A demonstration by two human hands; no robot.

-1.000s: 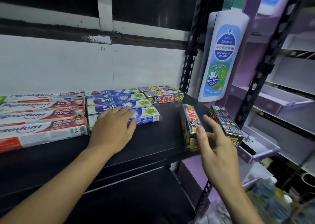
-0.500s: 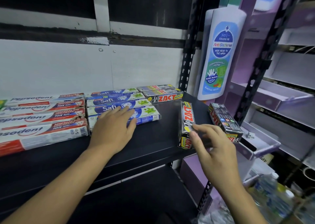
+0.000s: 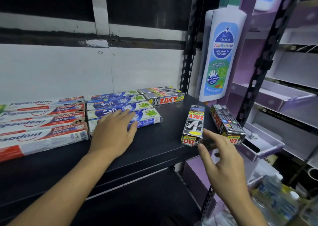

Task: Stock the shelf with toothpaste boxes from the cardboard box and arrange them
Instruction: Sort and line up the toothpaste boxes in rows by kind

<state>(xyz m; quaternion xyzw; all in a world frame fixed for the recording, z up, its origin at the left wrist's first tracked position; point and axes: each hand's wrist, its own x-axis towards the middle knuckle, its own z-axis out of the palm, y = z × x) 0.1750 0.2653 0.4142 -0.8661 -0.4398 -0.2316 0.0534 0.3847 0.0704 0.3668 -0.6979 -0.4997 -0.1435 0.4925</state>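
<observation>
On the black shelf (image 3: 154,146), Pepsodent boxes (image 3: 43,122) lie at the left. Safi boxes (image 3: 120,103) are beside them, and two ZACT boxes (image 3: 165,96) lie at the back. My left hand (image 3: 113,132) rests flat, its fingers on the front Safi box. A ZACT box (image 3: 193,122) lies flat, end toward me, near the shelf's right front. My right hand (image 3: 222,162) touches its near right corner with index finger and thumb, fingers fairly straight. Another ZACT box (image 3: 227,122) lies at the shelf's right edge. The cardboard box is out of view.
A tall bottle-shaped Anti-Bacterial display board (image 3: 222,53) stands right of the black shelf post (image 3: 189,57). Purple display trays (image 3: 275,102) fill the right side. Plastic bottles (image 3: 275,198) sit low at the right. A lower black shelf (image 3: 137,200) lies underneath.
My right hand has laid the ZACT box from its edge flat onto the shelf, and its fingers have loosened. My left hand has stayed on the Safi boxes.
</observation>
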